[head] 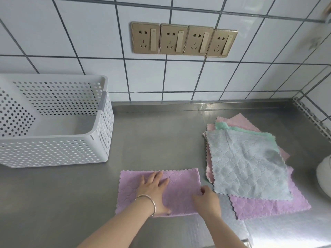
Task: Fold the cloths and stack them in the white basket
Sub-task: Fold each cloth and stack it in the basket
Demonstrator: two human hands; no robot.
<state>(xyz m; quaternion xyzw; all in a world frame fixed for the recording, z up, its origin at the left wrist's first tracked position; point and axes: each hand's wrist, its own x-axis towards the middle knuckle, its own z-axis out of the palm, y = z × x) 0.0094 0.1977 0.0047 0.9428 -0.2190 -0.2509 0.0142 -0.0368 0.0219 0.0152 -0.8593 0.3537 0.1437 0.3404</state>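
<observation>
A steel counter [152, 140] meets a white tiled wall [89, 42] with 4 sockets [183, 40]. The left hand [154, 190] presses flat on a folded purple cloth [179, 187]; the right hand [207, 201] pinches its edge. Unfolded cloths [247, 163] lie right, the white basket [96, 126] left.

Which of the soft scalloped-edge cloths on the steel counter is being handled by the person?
The lilac quilted cloth lying alone in front of the white perforated basket: the left hand presses it flat and the right hand pinches its edge. The others lie untouched, piled to its right.
</observation>
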